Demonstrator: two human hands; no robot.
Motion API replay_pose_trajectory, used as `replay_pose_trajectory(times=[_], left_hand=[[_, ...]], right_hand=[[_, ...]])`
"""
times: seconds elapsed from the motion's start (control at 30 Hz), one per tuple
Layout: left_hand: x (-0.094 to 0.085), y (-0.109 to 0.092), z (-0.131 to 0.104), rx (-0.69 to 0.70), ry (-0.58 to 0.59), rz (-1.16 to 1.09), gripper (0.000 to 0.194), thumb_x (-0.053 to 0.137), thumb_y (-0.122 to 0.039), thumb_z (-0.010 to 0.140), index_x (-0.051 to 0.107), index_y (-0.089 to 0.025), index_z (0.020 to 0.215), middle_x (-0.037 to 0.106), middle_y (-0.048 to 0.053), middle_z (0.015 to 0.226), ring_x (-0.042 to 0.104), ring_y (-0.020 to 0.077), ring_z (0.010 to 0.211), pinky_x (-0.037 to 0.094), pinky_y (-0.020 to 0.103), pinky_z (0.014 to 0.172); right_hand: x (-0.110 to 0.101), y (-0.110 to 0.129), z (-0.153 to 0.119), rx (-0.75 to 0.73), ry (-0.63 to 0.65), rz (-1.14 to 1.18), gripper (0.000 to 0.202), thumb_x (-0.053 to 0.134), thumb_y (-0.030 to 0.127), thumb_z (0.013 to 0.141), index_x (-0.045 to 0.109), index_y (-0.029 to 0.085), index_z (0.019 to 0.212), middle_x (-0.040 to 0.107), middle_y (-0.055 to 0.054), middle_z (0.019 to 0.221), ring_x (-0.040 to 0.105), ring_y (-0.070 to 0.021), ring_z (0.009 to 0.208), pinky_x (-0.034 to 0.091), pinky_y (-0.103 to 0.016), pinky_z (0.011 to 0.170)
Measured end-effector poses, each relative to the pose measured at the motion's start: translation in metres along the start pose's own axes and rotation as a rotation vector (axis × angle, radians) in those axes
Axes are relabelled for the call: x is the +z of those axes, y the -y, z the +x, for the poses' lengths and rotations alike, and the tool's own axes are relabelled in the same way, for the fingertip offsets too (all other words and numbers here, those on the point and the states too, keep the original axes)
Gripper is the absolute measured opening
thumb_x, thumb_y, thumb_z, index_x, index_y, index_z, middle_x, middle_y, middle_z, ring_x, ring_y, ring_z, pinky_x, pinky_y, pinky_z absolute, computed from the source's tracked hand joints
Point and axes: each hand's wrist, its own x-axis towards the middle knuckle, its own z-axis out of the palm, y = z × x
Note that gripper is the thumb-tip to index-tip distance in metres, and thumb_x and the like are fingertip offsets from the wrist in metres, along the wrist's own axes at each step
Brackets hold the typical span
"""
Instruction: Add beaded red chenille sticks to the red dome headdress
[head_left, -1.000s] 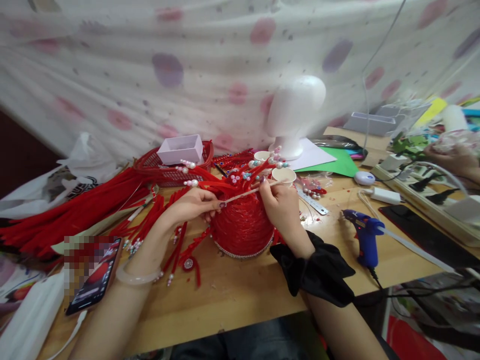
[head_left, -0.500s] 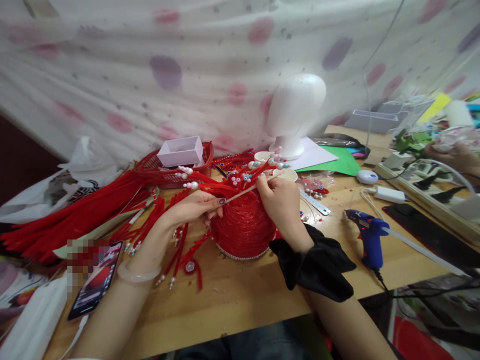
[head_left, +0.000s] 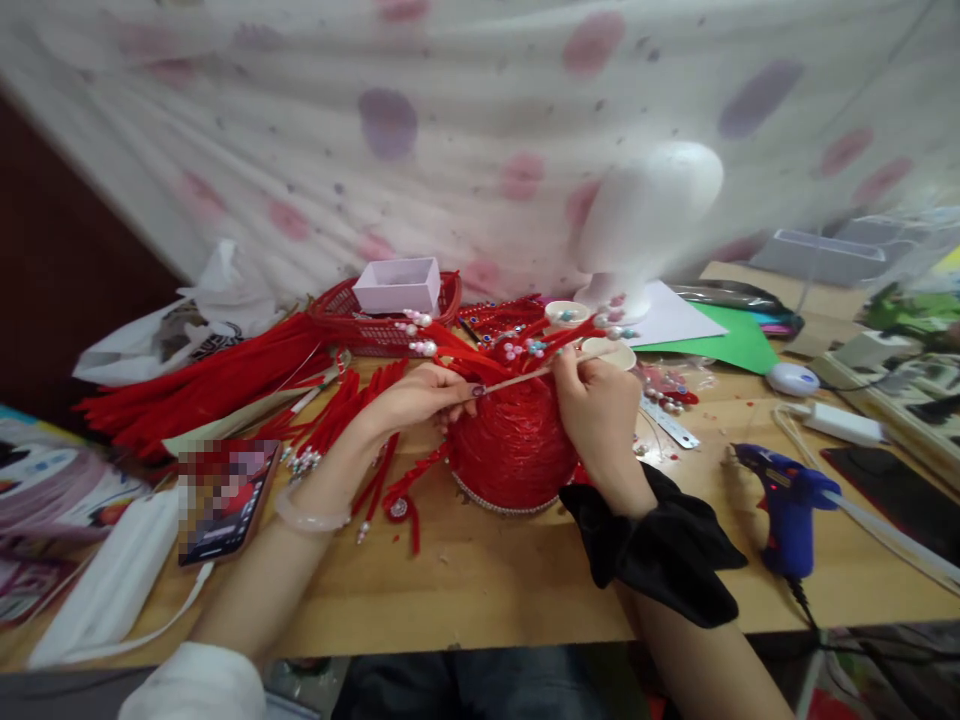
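A red dome-shaped piece (head_left: 517, 455), ridged and edged with a row of small pearls, stands on the table in front of me. Red fuzzy stems tipped with pink, white and blue beads (head_left: 523, 348) spread from its top. Across its upper front runs a thin pale strip (head_left: 519, 380), stretched between both hands. My left hand (head_left: 431, 395) pinches the strip's left end beside the dome; some of its fingers are hidden. Closed on the strip at the right is my right hand (head_left: 600, 405), its wrist in a black scrunchie (head_left: 660, 545).
A blue glue gun (head_left: 787, 500) stands at the right, cord running down. A phone (head_left: 232, 505) and white power strip (head_left: 112, 570) lie left. Behind are a red basket (head_left: 337, 335), small bowls (head_left: 611, 358) and a white foam head (head_left: 656, 210). Red stems (head_left: 202, 385) are heaped left.
The view has swung left, so the scene sits further right. Another person's hand at the far right has left the view. Both hands keep the strip stretched over the dome.
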Motion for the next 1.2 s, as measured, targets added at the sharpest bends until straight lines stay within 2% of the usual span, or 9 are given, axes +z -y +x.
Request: replay_pose_trajectory(times=[0.2,0.37,0.57,0.67,0.73,0.8,0.97,1.07,1.2], left_hand=[[0.011,0.011,-0.005,0.148,-0.177,0.135,0.031,0.055,-0.038,0.088,0.067,-0.017,0.069,0.064,0.001,0.060,0.058,0.0128,0.054,0.046,0.024,0.056],[0.025,0.015,-0.015,0.309,-0.372,0.346,0.031,0.052,-0.033,0.093,0.064,-0.019,0.069,0.067,0.004,0.076,0.059,0.0183,0.077,0.044,0.031,0.078],[0.024,0.010,-0.019,0.394,-0.379,0.496,0.026,0.055,-0.035,0.094,0.069,-0.021,0.077,0.070,0.004,0.082,0.061,0.0197,0.080,0.042,0.031,0.080],[0.021,0.007,-0.020,0.415,-0.421,0.450,0.022,0.062,-0.035,0.089,0.069,-0.020,0.075,0.069,0.004,0.079,0.060,0.0178,0.075,0.043,0.029,0.074],[0.021,0.007,-0.020,0.403,-0.464,0.360,0.023,0.068,-0.035,0.084,0.066,-0.019,0.067,0.065,0.002,0.074,0.057,0.0162,0.071,0.042,0.028,0.069],[0.021,0.009,-0.018,0.390,-0.491,0.266,0.025,0.073,-0.034,0.078,0.062,-0.018,0.062,0.060,0.001,0.072,0.054,0.0151,0.069,0.041,0.027,0.067],[0.027,0.016,-0.014,0.338,-0.505,0.054,0.029,0.080,-0.034,0.063,0.058,-0.018,0.055,0.054,-0.001,0.070,0.050,0.0134,0.068,0.039,0.026,0.065],[0.031,0.015,-0.016,0.306,-0.537,0.031,0.033,0.079,-0.038,0.063,0.055,-0.018,0.054,0.052,-0.002,0.066,0.048,0.0127,0.064,0.036,0.025,0.061],[0.030,0.010,-0.022,0.318,-0.555,0.034,0.027,0.074,-0.037,0.067,0.058,-0.018,0.058,0.054,-0.001,0.068,0.049,0.0130,0.064,0.037,0.026,0.061]], right_hand=[[-0.001,-0.005,-0.003,-0.104,0.016,0.055,0.052,0.040,0.034,0.093,0.023,0.024,0.045,0.028,0.004,0.038,0.029,-0.0103,0.037,0.016,-0.032,0.046],[-0.002,-0.009,-0.005,-0.151,0.027,0.022,0.049,0.035,0.034,0.093,0.025,0.025,0.046,0.032,0.003,0.041,0.033,-0.0121,0.039,0.018,-0.032,0.047],[-0.007,-0.010,-0.010,-0.145,0.088,0.030,0.049,0.030,0.035,0.094,0.030,0.026,0.046,0.044,-0.001,0.041,0.040,-0.0144,0.041,0.024,-0.032,0.050],[-0.009,-0.011,-0.012,-0.145,0.146,0.046,0.049,0.028,0.034,0.096,0.051,0.023,0.054,0.059,-0.006,0.051,0.053,-0.0182,0.050,0.030,-0.032,0.054],[-0.010,-0.012,-0.012,-0.150,0.174,0.048,0.049,0.027,0.033,0.096,0.064,0.020,0.067,0.065,-0.009,0.059,0.058,-0.0212,0.057,0.033,-0.033,0.057],[-0.011,-0.012,-0.012,-0.155,0.183,0.053,0.047,0.027,0.031,0.095,0.069,0.018,0.080,0.069,-0.010,0.066,0.061,-0.0234,0.063,0.035,-0.033,0.060],[-0.012,-0.010,-0.013,-0.126,0.208,0.117,0.043,0.028,0.029,0.091,0.069,0.018,0.090,0.072,-0.010,0.077,0.065,-0.0262,0.076,0.039,-0.034,0.068],[-0.013,-0.007,-0.016,-0.079,0.235,0.165,0.040,0.029,0.030,0.091,0.066,0.019,0.095,0.073,-0.009,0.079,0.066,-0.0265,0.079,0.040,-0.034,0.070],[-0.015,-0.008,-0.019,-0.054,0.229,0.178,0.042,0.026,0.032,0.093,0.066,0.017,0.096,0.070,-0.009,0.072,0.066,-0.0274,0.080,0.041,-0.035,0.072]])
